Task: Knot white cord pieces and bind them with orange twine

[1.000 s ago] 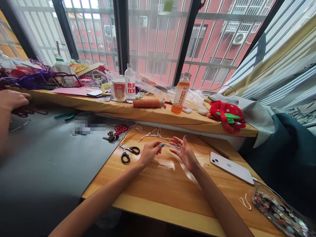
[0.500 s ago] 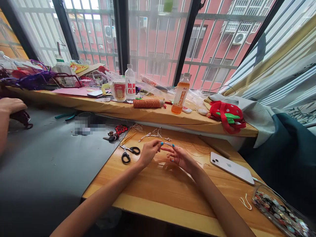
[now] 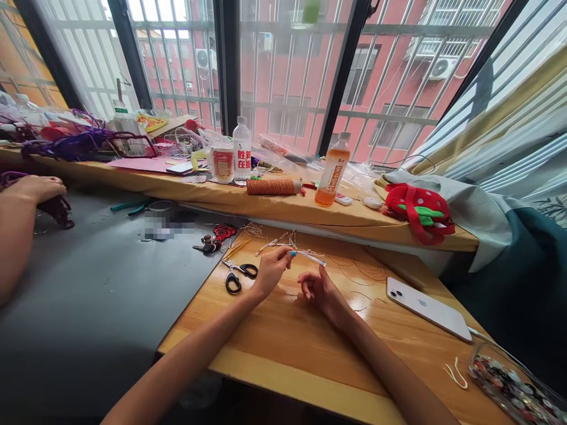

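Observation:
My left hand is closed in a pinch on one end of a thin clear tube held just above the wooden table. My right hand is curled shut beside it, its thumb and finger touching the tube's other end. Black-handled scissors lie just left of my left hand. Loose orange thread and pale cord scraps lie beyond my hands.
A white phone lies at the right, a patterned clear case at the near right corner. On the ledge stand an orange drink bottle, a water bottle, an orange thread spool and a strawberry pouch. Another person's hand holds purple cord at far left.
My right hand went from fingers spread to curled shut at the tube's end. The camera shifted slightly. The other person's hand moved a little with the purple cord.

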`<state>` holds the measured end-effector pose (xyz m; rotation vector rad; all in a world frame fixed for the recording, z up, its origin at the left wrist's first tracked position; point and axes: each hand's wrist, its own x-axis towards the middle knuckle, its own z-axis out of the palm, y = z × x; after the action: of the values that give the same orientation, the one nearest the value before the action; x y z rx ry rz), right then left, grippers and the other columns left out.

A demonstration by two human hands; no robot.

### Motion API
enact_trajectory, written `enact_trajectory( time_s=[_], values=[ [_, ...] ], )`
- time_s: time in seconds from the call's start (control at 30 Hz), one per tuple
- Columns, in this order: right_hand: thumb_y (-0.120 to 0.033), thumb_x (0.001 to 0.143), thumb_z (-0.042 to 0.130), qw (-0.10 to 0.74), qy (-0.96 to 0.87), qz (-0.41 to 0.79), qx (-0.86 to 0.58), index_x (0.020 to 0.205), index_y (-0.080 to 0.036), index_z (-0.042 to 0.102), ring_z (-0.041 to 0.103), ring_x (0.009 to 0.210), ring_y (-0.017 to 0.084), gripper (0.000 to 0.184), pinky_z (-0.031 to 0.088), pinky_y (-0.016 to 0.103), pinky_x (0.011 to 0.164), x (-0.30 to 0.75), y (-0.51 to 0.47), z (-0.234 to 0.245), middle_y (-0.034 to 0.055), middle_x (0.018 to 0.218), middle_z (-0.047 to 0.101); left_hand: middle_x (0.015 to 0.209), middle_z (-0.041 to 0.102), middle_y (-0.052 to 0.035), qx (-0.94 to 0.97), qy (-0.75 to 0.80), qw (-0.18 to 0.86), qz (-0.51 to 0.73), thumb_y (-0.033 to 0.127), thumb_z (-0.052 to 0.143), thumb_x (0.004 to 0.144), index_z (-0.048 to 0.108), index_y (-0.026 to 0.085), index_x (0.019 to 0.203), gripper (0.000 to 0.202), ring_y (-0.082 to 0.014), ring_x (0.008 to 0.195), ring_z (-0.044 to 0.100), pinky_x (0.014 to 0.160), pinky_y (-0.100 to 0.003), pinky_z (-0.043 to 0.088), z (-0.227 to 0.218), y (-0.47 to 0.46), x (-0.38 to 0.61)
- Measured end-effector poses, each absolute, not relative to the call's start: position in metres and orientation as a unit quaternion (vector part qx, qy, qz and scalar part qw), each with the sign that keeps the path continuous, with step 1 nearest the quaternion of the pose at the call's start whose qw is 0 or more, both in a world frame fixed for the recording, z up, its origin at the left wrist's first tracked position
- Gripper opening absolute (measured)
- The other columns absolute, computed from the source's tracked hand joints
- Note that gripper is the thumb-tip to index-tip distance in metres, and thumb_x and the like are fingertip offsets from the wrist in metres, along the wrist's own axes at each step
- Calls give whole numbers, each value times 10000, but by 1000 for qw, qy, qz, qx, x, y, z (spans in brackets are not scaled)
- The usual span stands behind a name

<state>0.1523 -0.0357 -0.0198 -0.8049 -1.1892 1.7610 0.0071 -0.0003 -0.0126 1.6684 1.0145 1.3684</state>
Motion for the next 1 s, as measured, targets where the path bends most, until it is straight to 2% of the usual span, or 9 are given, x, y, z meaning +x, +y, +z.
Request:
enact_trajectory(
  time_s=[0.1, 0.17, 0.3, 0.4, 0.5, 0.67, 0.77, 0.83, 1.0],
  values=[
    [-527, 764, 367, 437, -520, 658, -325, 608, -160, 484, 208, 394, 58, 415, 177, 199, 419, 147, -42, -21, -77, 398, 265, 497, 437, 35, 633, 390, 386, 546, 340, 458, 751, 569, 139, 770, 231, -66, 477, 393, 466, -175, 307, -13, 2, 7],
    [-502, 769, 379, 412, -559, 635, -339, 598, -170, 437, 183, 404, 61, 377, 158, 204, 416, 144, -46, -21, -82, 428, 240, 495, 437, 35, 622, 381, 402, 553, 335, 465, 747, 567, 134, 771, 226, -65, 475, 392, 458, -174, 304, -13, 3, 7],
    [-502, 787, 312, 309, -710, 503, -384, 550, -169, 384, 246, 454, 70, 415, 193, 208, 439, 140, -47, -22, -52, 502, 310, 502, 438, 33, 623, 349, 440, 545, 337, 479, 740, 566, 133, 757, 222, -62, 473, 385, 450, -172, 301, -8, -2, 9],
    [-428, 816, 281, 260, -790, 312, -459, 549, -169, 396, 306, 482, 81, 390, 217, 208, 474, 147, -40, -21, -39, 508, 356, 514, 430, 35, 633, 319, 457, 536, 337, 487, 737, 571, 134, 769, 222, -60, 478, 381, 454, -171, 305, -2, -9, 9],
    [-318, 830, 280, 208, -798, 86, -559, 660, -172, 511, 404, 513, 100, 322, 207, 213, 486, 165, -31, -12, -10, 552, 492, 505, 427, 34, 686, 292, 450, 492, 306, 476, 748, 585, 125, 786, 215, -59, 473, 382, 461, -169, 309, 3, -16, 8],
    [-287, 836, 303, 96, -782, -136, -601, 745, -188, 564, 512, 521, 129, 294, 140, 241, 463, 190, -30, 17, 33, 609, 615, 562, 530, 2, 874, 243, 266, 327, 198, 427, 774, 609, 137, 774, 192, -74, 522, 437, 527, -176, 329, -4, -19, 10],
    [-318, 846, 292, 67, -786, -184, -586, 688, -186, 560, 537, 523, 140, 338, 128, 249, 468, 185, -41, 30, 43, 587, 623, 588, 566, -20, 920, 259, 119, 267, 144, 394, 778, 600, 141, 710, 216, -100, 559, 470, 604, -213, 342, -12, -15, 10],
    [-313, 854, 266, 65, -784, -190, -587, 664, -179, 549, 544, 523, 145, 367, 129, 253, 468, 175, -51, 33, 53, 582, 619, 600, 576, -30, 911, 302, 75, 270, 126, 384, 774, 592, 141, 695, 223, -113, 579, 488, 626, -227, 345, -15, -9, 8],
    [-257, 862, 240, 72, -811, -72, -577, 721, -175, 540, 532, 499, 125, 342, 157, 251, 451, 142, -68, 17, 42, 606, 623, 595, 570, -22, 818, 403, 167, 376, 189, 411, 773, 606, 139, 705, 212, -102, 563, 475, 551, -196, 335, -14, 2, 4]
  ],
)
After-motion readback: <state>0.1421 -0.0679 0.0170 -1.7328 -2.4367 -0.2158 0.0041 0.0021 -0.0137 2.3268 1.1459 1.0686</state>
